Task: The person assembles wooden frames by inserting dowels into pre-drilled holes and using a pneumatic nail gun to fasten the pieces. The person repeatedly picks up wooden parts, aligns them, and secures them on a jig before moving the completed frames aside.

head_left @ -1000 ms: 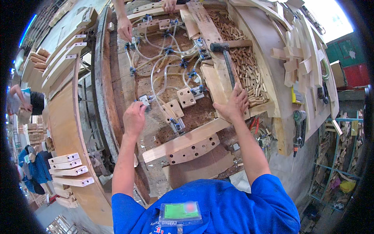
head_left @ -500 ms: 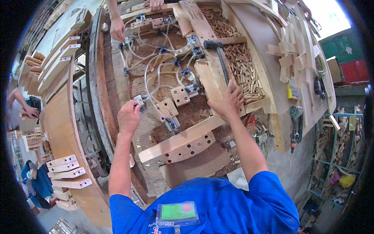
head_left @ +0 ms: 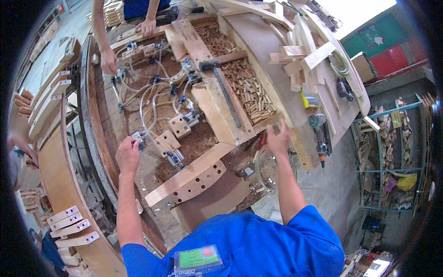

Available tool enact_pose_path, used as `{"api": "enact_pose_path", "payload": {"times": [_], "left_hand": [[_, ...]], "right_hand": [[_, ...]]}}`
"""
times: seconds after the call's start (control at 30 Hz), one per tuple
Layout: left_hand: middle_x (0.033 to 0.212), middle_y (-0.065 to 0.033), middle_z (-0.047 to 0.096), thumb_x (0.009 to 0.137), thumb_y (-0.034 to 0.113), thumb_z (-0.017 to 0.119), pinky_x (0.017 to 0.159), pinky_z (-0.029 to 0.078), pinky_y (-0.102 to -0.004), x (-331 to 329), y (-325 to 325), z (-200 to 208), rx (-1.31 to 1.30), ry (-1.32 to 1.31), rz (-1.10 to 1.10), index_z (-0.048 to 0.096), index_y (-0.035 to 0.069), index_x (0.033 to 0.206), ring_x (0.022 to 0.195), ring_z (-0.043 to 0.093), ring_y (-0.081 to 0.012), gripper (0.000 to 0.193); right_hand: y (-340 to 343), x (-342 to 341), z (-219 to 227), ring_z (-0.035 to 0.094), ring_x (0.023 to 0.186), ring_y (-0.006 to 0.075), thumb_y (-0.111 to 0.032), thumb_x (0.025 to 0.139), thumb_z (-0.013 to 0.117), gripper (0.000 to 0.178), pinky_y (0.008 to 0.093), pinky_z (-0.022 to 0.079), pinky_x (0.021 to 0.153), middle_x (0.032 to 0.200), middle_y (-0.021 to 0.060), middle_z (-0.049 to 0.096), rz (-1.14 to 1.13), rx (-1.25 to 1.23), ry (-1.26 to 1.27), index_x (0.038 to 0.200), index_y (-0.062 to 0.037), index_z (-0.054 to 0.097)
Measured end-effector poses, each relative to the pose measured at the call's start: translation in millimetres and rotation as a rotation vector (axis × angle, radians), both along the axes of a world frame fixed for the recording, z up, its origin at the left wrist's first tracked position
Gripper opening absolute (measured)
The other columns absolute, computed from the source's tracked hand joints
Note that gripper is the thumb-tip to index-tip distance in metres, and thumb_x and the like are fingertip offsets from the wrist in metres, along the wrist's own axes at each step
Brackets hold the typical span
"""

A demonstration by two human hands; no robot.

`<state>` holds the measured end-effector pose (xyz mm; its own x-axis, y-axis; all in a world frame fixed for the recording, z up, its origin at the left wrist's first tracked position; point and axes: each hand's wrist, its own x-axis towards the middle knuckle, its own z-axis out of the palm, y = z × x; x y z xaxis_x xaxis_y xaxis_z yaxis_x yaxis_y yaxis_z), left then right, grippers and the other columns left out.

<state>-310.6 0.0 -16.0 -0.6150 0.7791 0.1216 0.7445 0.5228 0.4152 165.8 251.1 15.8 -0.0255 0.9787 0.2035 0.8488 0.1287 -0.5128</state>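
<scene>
My left hand [head_left: 128,154] is closed in a pinch at the small grey air valve [head_left: 138,138] on the bench's left side. Clear hoses with blue fittings [head_left: 157,79] run over the wooden jig to clamp cylinders and drilled wooden blocks [head_left: 179,125]. A curved wooden rail [head_left: 189,174] lies across the near end, with a drilled template [head_left: 199,181] beside it. My right hand [head_left: 279,137] is in the air by the dowel box's near corner, fingers apart and holding nothing. Left of it, a black hammer [head_left: 224,94] rests on a wooden board [head_left: 191,48].
Loose dowels fill the wooden box [head_left: 260,123]. A power drill [head_left: 318,138] hangs at the right table's edge, near stacked wood pieces [head_left: 307,57]. Across the bench, a co-worker's hands [head_left: 109,62] touch the jig's far end. Curved rails [head_left: 50,97] are stacked at left.
My right hand has left the hammer and board and moved toward me, past the box corner. My left hand stays at the valve. The whole view has shifted.
</scene>
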Motion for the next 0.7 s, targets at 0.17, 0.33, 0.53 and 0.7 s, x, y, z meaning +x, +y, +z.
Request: {"api": "enact_pose_path", "payload": {"times": [0.17, 0.33, 0.53, 0.7], "left_hand": [[0.097, -0.0148, 0.075, 0.097, 0.022, 0.074, 0.078, 0.055, -0.0496, 6, -8, 13, -0.008, 0.025, 0.046, 0.070, 0.007, 0.115, 0.090, 0.073, -0.0372, 0.023], [0.090, -0.0104, 0.071, 0.095, 0.021, 0.076, 0.075, 0.055, -0.0481, 63, -18, 17, 0.211, -0.082, 0.104, 0.069, 0.007, 0.119, 0.086, 0.071, -0.0340, 0.028], [0.096, -0.0165, 0.076, 0.095, 0.023, 0.075, 0.079, 0.057, -0.0471, 167, -74, 15, 0.231, -0.363, -0.052, 0.075, 0.007, 0.105, 0.089, 0.073, -0.0351, 0.019], [0.097, -0.0143, 0.077, 0.096, 0.026, 0.075, 0.078, 0.059, -0.0449, 233, -101, 16, 0.069, -0.570, -0.091, 0.077, 0.008, 0.102, 0.089, 0.074, -0.0350, 0.019]], "right_hand": [[-26, 104, -17, 0.062, 0.119, 0.0469, -0.035, 0.090, 0.077, 0.059, 0.0527, 0.050, 0.102, 0.126, 0.0298, 0.067, -0.297, 0.096, -0.097, 0.134, 0.0033, 0.063], [-35, 176, -42, 0.070, 0.108, 0.0446, -0.033, 0.099, 0.068, 0.042, 0.0514, 0.053, 0.096, 0.116, 0.0271, 0.074, -0.297, 0.055, -0.075, 0.123, 0.0009, 0.072], [-35, 172, -54, 0.072, 0.102, 0.0462, -0.031, 0.106, 0.058, 0.038, 0.0528, 0.053, 0.089, 0.105, 0.0268, 0.075, -0.210, -0.189, -0.062, 0.115, 0.0017, 0.075], [-24, 194, -63, 0.071, 0.096, 0.0482, -0.032, 0.106, 0.057, 0.038, 0.0558, 0.052, 0.083, 0.101, 0.0296, 0.073, -0.239, -0.151, -0.043, 0.111, 0.0013, 0.074]]}}
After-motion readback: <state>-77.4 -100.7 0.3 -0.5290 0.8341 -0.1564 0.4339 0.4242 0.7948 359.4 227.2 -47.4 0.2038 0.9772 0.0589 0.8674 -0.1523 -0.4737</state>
